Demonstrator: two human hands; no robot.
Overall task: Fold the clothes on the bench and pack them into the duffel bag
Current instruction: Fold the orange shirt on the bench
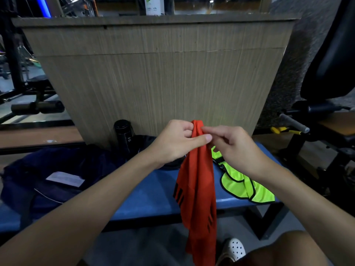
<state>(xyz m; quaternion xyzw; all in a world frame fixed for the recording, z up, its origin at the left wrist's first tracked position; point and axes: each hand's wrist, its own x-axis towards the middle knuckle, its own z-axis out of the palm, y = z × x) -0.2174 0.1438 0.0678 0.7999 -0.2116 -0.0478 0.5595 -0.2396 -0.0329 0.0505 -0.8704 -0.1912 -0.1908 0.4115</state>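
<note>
An orange-red garment (197, 181) with black stripes hangs in the air in front of the blue bench (153, 191). My left hand (176, 143) pinches its top edge between thumb and fingers. Just to the right, my right hand (230, 144) also pinches the top of the cloth. A neon yellow vest (242, 185) with black trim lies crumpled on the right end of the bench. The dark navy duffel bag (48, 175) sits on the left end, with a white label on it.
A black bottle (124, 135) stands at the back of the bench beside dark fabric (146, 143). A wooden panel (159, 77) rises behind. Gym equipment stands at left and right. A white perforated shoe (233, 250) is on the floor below.
</note>
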